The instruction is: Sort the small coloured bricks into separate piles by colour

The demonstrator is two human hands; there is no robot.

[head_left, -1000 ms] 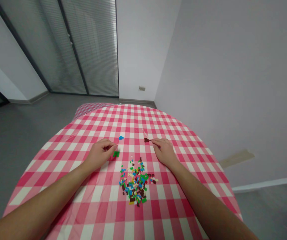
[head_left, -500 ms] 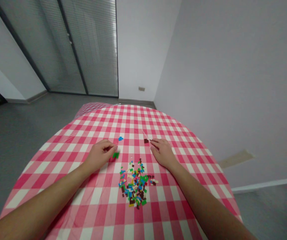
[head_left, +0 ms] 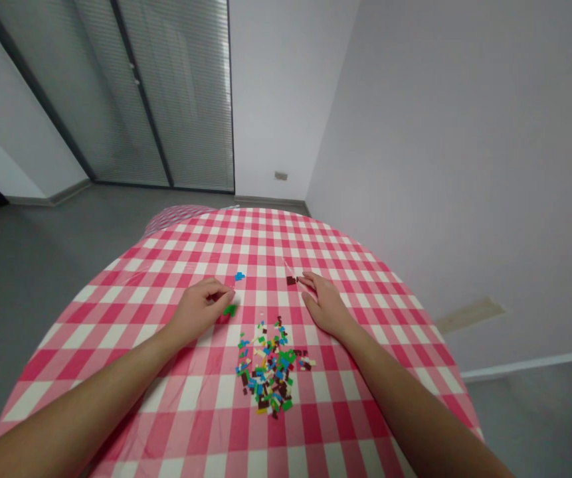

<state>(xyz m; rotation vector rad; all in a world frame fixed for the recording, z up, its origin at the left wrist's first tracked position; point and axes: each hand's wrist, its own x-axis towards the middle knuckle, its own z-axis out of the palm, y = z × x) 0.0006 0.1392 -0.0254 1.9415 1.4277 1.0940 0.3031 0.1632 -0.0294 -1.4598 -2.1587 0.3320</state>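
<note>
Bricks: small loose pile of coloured bricks (head_left: 269, 366) at table (head_left: 395, 312) centre, toward near edge. Left hand (head_left: 196, 311) curled, fingertips pinched beside green brick (head_left: 230, 309); whether gripping anything, cannot tell. Blue brick (head_left: 239, 275) just beyond. Right hand (head_left: 326, 304) open, flat on red-white checked cloth, fingertips touching dark brick (head_left: 291, 280). Risk: tiny pieces may slip from pinch; forearms flanking pile may scatter it.

Whatever lies under the left hand's (head_left: 200, 307) curled fingertips, too small to tell.
</note>
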